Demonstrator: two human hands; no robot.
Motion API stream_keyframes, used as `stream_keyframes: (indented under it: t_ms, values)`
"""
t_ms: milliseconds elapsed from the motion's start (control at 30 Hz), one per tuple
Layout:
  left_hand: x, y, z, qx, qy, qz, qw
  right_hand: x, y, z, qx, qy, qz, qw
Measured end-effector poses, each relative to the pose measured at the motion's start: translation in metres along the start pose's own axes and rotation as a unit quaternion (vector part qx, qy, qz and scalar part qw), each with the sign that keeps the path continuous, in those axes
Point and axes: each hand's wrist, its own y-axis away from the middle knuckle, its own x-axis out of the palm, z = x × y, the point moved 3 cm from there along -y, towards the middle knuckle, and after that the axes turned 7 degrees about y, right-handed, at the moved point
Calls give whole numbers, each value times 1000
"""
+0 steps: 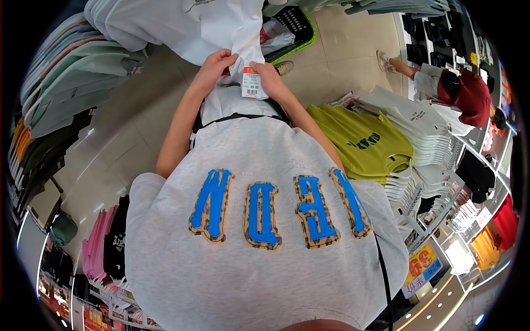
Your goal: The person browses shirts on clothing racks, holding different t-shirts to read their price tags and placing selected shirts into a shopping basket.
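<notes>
A white T-shirt [193, 30] hangs in front of me at the top of the view. My left hand [214, 70] is closed, its fingers pinching the shirt's lower edge. A white price tag [252, 88] with a red band and "49.00" printed on it dangles at that edge. My right hand [267, 79] is closed too, with its thumb over the tag's upper right part. Its other fingers are hidden behind the tag and cloth. Just beyond my hands sits a black shopping basket [292, 22] with a green rim, holding a white and red item.
Racks of pale shirts [72, 83] hang at the left. At the right, a yellow-green shirt [364, 140] and white shirts [411, 116] hang on a rack. A person in a dark red top [466, 96] stands by the right-hand shelves. Tiled floor [143, 99] runs between the racks.
</notes>
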Motion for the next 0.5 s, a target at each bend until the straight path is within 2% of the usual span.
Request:
stream_keyframes:
  t_ms: [233, 500]
  values:
    - [-1, 5, -5, -5, -21, -24, 999, 0, -4, -10, 4, -75, 1, 997]
    - [0, 4, -4, 6, -25, -31, 999, 0, -4, -12, 14, -103, 5, 995]
